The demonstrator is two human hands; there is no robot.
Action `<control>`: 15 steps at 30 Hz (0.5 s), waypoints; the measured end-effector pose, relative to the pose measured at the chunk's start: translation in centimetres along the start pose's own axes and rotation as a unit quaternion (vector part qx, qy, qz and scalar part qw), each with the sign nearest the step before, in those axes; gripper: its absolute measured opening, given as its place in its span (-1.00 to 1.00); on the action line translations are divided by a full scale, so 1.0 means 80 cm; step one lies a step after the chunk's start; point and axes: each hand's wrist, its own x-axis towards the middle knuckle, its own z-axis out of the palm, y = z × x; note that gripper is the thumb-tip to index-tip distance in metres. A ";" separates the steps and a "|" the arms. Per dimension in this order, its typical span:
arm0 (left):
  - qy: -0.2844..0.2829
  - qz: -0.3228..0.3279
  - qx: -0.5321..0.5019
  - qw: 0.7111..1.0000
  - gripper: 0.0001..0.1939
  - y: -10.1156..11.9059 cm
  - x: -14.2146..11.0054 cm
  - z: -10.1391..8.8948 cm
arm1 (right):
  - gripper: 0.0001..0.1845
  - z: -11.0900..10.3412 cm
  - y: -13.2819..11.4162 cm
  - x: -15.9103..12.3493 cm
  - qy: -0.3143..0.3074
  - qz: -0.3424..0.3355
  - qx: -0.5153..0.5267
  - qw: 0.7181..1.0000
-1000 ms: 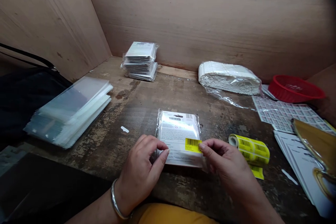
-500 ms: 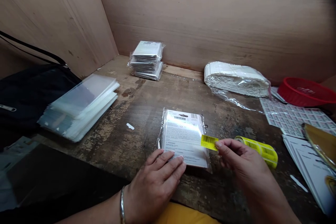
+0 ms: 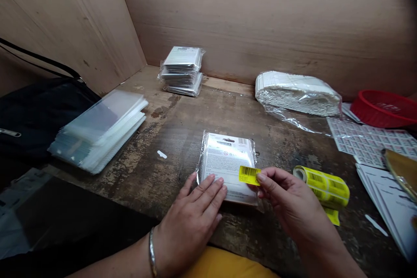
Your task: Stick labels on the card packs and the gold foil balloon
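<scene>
Right hand pinches a yellow label, not yet pressed down; left hand lies open on the wrapped packet, label roll at three o'clock.

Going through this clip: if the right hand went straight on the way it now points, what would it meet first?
The right hand, pinching a yellow barcode label, points left over the plastic-wrapped card pack, so that pack is probably first, label leading. Depth is unclear; the label may already touch it.
</scene>
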 end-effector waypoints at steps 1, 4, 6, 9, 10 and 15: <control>0.001 -0.007 0.000 1.000 -0.60 -0.002 -0.004 -0.002 | -0.70 0.000 0.000 0.000 -0.003 -0.001 -0.012 1.000; -0.002 -0.048 -0.001 0.999 -0.59 -0.006 -0.012 -0.009 | -0.70 0.000 -0.001 -0.002 -0.011 -0.005 -0.031 0.999; -0.003 -0.070 -0.006 0.997 -0.60 -0.006 -0.012 -0.011 | -0.70 0.000 -0.004 -0.005 -0.006 -0.013 -0.017 1.000; 0.006 -0.075 -0.018 0.997 -0.61 -0.003 -0.005 -0.010 | -0.69 -0.004 -0.011 -0.009 0.034 -0.039 0.019 0.998; 0.009 -0.066 -0.020 0.998 -0.61 -0.002 -0.002 -0.008 | -0.69 -0.007 -0.014 -0.009 0.052 -0.048 0.032 0.997; 0.006 -0.018 -0.025 0.999 -0.58 -0.003 0.003 0.006 | -0.68 -0.013 -0.021 -0.011 0.058 0.005 0.090 0.994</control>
